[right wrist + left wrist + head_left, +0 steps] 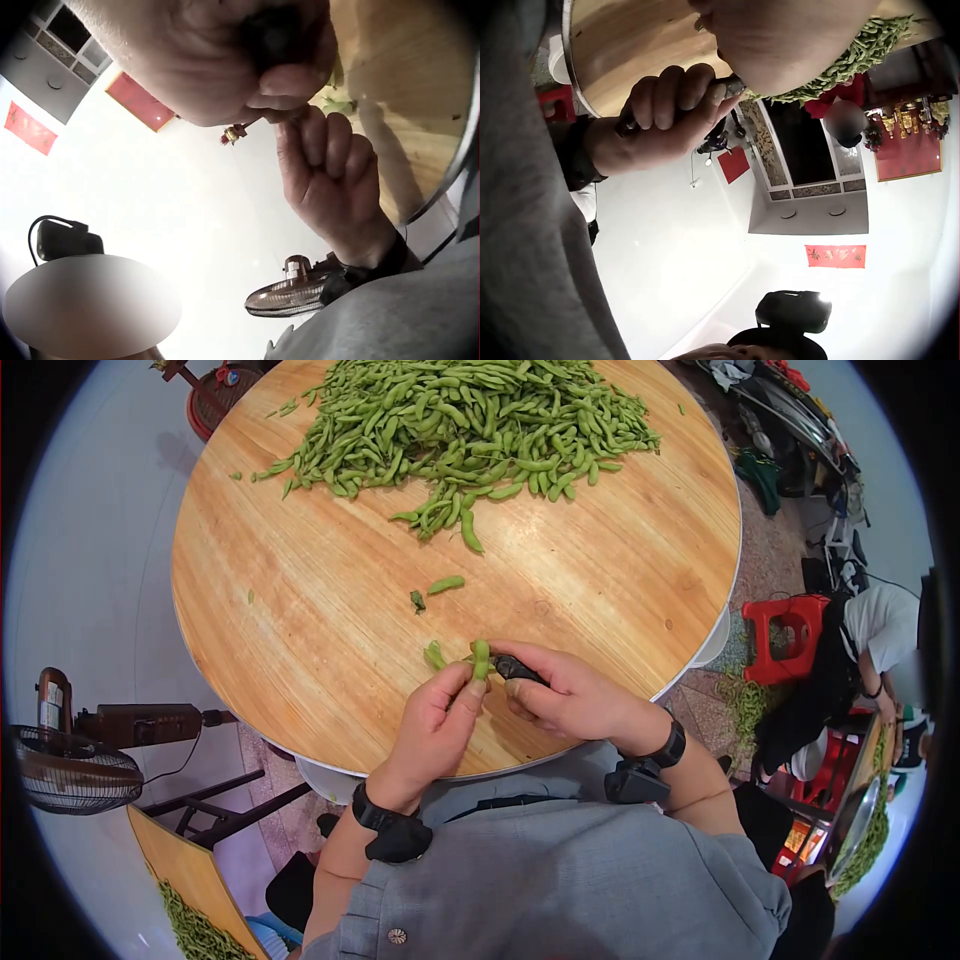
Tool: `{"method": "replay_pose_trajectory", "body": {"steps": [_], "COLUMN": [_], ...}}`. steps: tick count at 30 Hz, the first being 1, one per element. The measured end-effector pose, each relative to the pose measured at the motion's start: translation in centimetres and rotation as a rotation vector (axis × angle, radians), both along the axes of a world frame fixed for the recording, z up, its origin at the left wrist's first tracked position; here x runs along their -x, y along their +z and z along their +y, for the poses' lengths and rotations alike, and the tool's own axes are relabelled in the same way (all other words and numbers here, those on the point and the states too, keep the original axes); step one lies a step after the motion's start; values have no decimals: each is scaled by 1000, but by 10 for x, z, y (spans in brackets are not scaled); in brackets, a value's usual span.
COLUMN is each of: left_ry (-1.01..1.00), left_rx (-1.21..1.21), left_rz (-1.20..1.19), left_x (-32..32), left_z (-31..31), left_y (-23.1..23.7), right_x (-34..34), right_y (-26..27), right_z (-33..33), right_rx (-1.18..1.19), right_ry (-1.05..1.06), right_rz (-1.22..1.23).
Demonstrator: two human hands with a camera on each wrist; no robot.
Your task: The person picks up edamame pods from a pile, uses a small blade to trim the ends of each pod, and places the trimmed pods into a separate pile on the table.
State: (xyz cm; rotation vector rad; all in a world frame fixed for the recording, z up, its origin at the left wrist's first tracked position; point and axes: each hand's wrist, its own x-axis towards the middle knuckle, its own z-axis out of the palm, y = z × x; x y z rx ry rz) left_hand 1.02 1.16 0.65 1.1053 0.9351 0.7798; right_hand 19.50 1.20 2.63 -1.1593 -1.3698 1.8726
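Note:
Near the table's front edge, my left hand pinches a green soybean pod between thumb and forefinger, the pod standing up past the fingertips. Close against it, my right hand grips a small tool with a dark handle; its kind cannot be told. In the left wrist view the fingers of the right hand curl round that handle, and its tip is near the left hand. Another pod lies just beyond the left fingertips. Farther up are a single pod and a dark green scrap.
A large heap of pods covers the far part of the round wooden table. A fan stands at the left. At the right are a red stool and another person. More pods lie on a board at lower left.

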Motion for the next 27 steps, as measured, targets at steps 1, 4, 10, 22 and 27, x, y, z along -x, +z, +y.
{"method": "replay_pose_trajectory", "body": {"steps": [1, 4, 10, 22, 27], "left_ry": [-12, -70, -100, -174, -105], "left_rx": [-172, -365, 88, 679, 607], "left_rz": [122, 334, -81, -848, -744], "left_x": [3, 12, 19, 17, 15], "left_z": [0, -2, -5, -15, -16], "left_y": [-5, 2, 4, -12, -11], "right_x": [2, 9, 6, 7, 16], "right_y": [0, -1, 8, 16, 10], "right_z": [-1, -4, -6, -8, -6], "right_rx": [58, 259, 663, 561, 388], "right_ry": [-2, -13, -55, -40, -153], "right_rz": [17, 138, 532, 435, 289]}}
